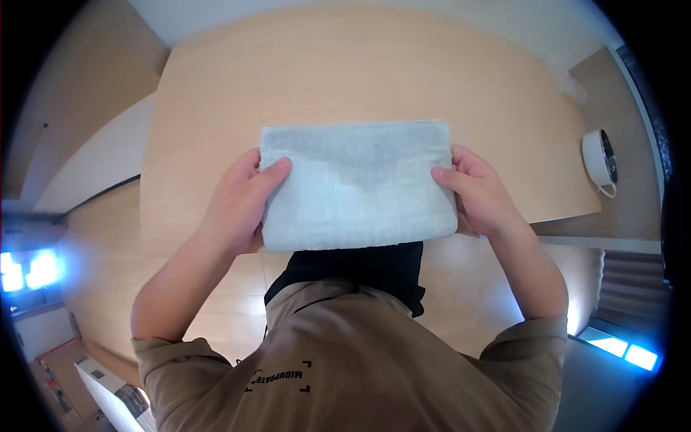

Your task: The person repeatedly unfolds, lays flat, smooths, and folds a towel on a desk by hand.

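Observation:
A pale blue-grey cloth (360, 187), folded into a rectangle, is held up between both hands in front of the body, over the near edge of a light wooden table (345, 72). At its left side my left hand (241, 198) grips it, thumb on the front face and the other fingers mostly hidden behind. On the right side my right hand (479, 191) holds it the same way, thumb on the front near the upper corner. The cloth's lower edge bulges slightly.
To the far right, a white round object with a dark inside (595, 158) and a pale loop sits beside the table. Wooden panels stand at the left and right. Below the table, the floor (461, 288) shows around the person's dark trousers.

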Available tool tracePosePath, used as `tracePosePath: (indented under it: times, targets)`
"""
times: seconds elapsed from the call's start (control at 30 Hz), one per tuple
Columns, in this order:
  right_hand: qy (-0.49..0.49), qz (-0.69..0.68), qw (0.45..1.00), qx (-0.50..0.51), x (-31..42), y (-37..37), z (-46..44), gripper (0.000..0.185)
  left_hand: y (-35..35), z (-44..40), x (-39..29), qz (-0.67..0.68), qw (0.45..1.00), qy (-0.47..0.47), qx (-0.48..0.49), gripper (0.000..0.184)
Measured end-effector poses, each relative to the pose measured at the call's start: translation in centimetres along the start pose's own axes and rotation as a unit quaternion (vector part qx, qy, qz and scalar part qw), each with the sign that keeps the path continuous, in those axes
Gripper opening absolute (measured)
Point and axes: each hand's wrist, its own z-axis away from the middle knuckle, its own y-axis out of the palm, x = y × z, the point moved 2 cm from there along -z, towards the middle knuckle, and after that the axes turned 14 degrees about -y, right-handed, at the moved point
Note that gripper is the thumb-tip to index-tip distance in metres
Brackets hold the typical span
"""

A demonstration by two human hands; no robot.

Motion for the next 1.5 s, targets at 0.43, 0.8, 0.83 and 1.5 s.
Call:
tracePosePath:
  times: [0.43,0.8,0.83,1.5]
  targets:
    - [0.066,0.210,0.975,0.036,3.2,-0.7,-1.4,0.037,0.5,1.8,-0.3,-0.147,0.985,0.088,-0.025,0.067]
    - [-0.324,0.655,0.636,0.248,-0.3,5.8,1.8,0.075,3.0,4.5,5.3,-0.688,0.623,0.355,-0.116,0.090]
    - [-0.317,0.651,0.643,0.248,0.0,5.8,1.7,0.075,3.2,4.8,5.1,-0.682,0.626,0.361,-0.115,0.090]
    - [-0.038,0.607,0.735,0.299,6.0,2.9,-11.3,0.034,-1.0,-6.6,-10.8,-0.679,0.730,0.077,-0.008,0.039]
